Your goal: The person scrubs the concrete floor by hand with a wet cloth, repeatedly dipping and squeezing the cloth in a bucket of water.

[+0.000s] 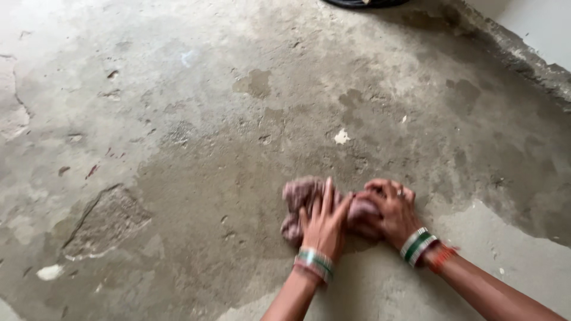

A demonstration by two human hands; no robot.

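A crumpled reddish-brown wet cloth (300,196) lies on the damp concrete floor (202,178). My left hand (324,223) presses flat on top of it, fingers spread and pointing away from me. My right hand (389,208) grips the cloth's right end with curled fingers; a ring shows on one finger. Both wrists wear green, white and red bangles. Motion blur softens the hands and the cloth.
The floor is cracked and chipped, darker where wet around the cloth and to the right. A low wall base (523,53) runs along the top right. A dark curved object (363,3) shows at the top edge. Small white flecks dot the floor.
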